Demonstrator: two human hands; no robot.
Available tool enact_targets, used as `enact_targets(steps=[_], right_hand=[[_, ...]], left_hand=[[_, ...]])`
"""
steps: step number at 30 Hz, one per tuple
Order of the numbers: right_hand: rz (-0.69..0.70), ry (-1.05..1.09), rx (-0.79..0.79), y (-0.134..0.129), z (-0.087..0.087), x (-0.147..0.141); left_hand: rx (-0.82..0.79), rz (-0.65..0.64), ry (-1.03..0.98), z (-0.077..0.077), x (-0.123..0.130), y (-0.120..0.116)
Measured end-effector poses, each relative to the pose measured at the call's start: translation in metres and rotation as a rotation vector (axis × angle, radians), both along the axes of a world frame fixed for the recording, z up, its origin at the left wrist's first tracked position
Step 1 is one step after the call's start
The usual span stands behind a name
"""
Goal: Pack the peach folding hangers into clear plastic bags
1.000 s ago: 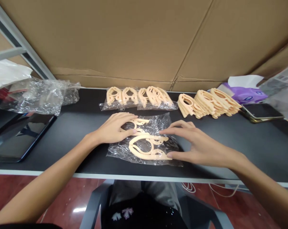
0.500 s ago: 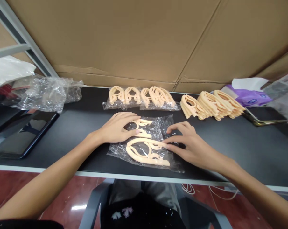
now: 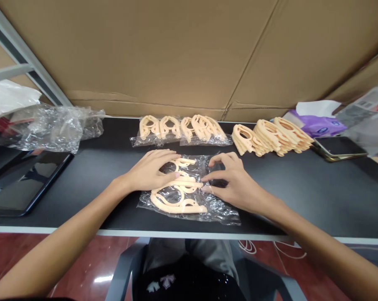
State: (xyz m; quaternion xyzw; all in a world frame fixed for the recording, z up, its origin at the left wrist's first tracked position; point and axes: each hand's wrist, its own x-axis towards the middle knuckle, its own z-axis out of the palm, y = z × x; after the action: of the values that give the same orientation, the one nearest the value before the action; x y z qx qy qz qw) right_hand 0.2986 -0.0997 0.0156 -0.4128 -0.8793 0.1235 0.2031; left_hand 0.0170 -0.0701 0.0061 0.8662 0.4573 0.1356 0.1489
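Note:
Two cream plastic hangers lie in a clear plastic bag on the black table. The nearer hanger (image 3: 179,208) has its rounded end to the left; the farther one (image 3: 186,161) is partly under my left hand (image 3: 154,169). That hand lies with fingers spread over the bag's upper left part, its thumb on the hangers. My right hand (image 3: 229,179) is curved with fingers apart, its fingertips touching the right end of the nearer hanger. The bag's right part (image 3: 223,209) stretches crumpled below this hand.
Bagged hangers (image 3: 170,127) lie at the table's back, with stacks of loose hangers (image 3: 270,137) to their right. A purple tissue pack (image 3: 322,125) and a phone (image 3: 341,146) are farther right. At left are crumpled clear bags (image 3: 54,125) and a dark tablet (image 3: 32,179).
The nearer hanger has slid left, deeper into the bag. My right hand has moved left with it, while my left hand has stayed on the bag. The view has shifted slightly.

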Motion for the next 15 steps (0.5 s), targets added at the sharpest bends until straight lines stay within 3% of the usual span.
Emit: enact_targets(steps=[6,11,15], right_hand=[[0.013,0.031,-0.053,-0.001,-0.004,-0.001],[-0.046,0.051,0.006,-0.006,-0.005,-0.016],[-0.11,0.132,0.04,0.005,0.004,-0.003]], left_hand=[[0.004,-0.009,0.009,-0.002,-0.001,0.0],[0.01,-0.015,0.025,-0.001,-0.001,-0.001],[0.013,-0.023,0.046,0.001,0.0,-0.001]])
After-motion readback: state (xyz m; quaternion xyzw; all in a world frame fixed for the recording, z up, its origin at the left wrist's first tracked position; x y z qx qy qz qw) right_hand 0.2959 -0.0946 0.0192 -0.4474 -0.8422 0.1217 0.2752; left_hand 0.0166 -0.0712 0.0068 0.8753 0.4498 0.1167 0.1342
